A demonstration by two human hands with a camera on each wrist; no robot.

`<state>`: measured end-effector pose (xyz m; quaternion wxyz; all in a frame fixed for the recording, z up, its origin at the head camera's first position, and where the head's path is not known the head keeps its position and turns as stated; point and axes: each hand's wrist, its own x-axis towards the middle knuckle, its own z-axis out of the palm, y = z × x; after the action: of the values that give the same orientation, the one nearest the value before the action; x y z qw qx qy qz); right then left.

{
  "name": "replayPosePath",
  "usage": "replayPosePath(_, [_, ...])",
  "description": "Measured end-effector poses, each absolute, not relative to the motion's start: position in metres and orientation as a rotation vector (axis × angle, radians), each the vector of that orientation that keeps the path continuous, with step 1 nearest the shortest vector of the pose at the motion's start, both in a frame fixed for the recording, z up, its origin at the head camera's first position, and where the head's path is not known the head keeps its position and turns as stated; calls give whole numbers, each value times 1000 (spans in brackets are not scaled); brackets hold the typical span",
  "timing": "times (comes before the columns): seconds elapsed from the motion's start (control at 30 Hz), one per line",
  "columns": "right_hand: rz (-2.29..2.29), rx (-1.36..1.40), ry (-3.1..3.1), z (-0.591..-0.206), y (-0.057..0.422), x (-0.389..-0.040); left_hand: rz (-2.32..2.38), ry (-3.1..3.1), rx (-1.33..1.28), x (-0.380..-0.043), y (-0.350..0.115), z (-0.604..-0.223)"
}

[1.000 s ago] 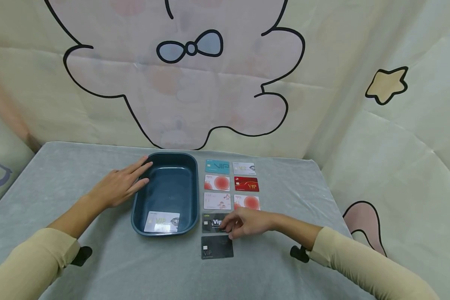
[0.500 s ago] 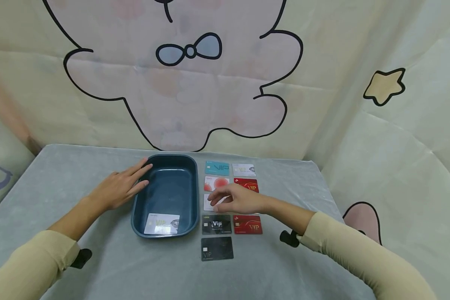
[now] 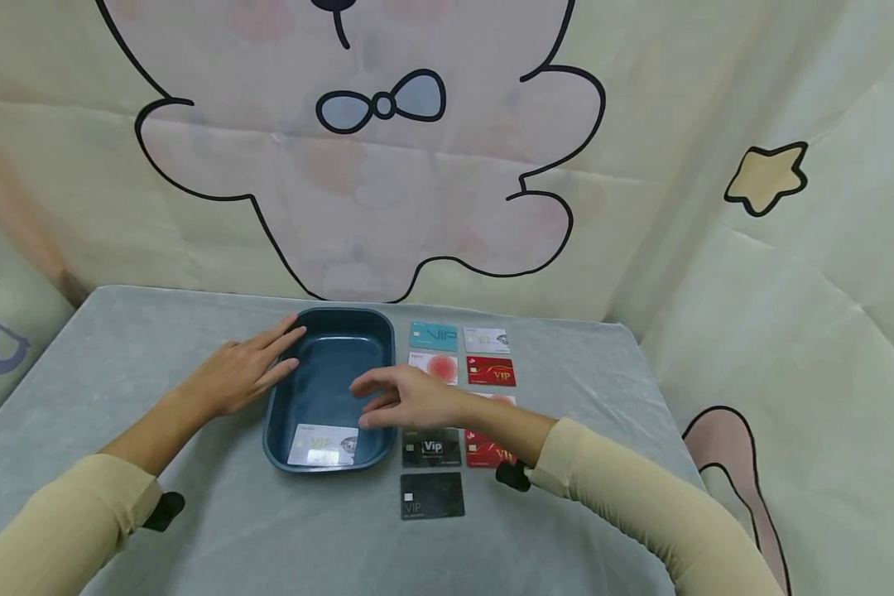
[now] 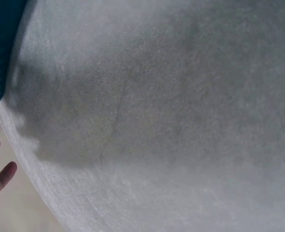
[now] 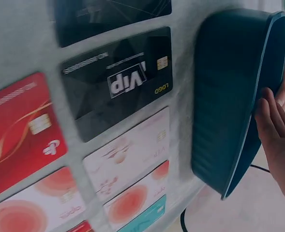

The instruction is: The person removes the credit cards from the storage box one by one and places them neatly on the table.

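My left hand [image 3: 233,377] rests on the left rim of a dark blue tray [image 3: 268,451], its fingers fairly straight over the edge. One white VIP card [image 3: 323,445] lies inside, at the tray's near end. Above the tray's right side is my right hand [image 3: 410,399], fingers loosely bent, with no card showing between them. In the right wrist view its fingers [image 5: 268,113] overlap the tray rim. Closest to that hand on the table are a black Vip card [image 3: 431,448], a red VIP card [image 3: 484,447] partly behind the wrist, and a pale pink-patterned card [image 5: 127,150].
Other cards lie in two columns right of the tray: a teal card [image 3: 434,336], a white card [image 3: 486,340], a red card [image 3: 491,371] and a red-circle card [image 3: 425,361]. A plain black card [image 3: 432,496] lies nearest. A printed curtain [image 3: 447,165] stands behind the grey cloth [image 3: 209,530].
My right hand has moved left from over the black Vip card, across the pale card, to above the tray. The left hand stays on the rim. The cards lie where they were.
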<state>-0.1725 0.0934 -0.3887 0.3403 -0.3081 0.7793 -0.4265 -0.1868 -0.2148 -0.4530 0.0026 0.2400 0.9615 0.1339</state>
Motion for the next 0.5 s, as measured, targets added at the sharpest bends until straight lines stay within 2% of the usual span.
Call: replayPosePath(0.5, [-657,-929,2017,-397,57,-181,410,3028,776,-188,-214,-455])
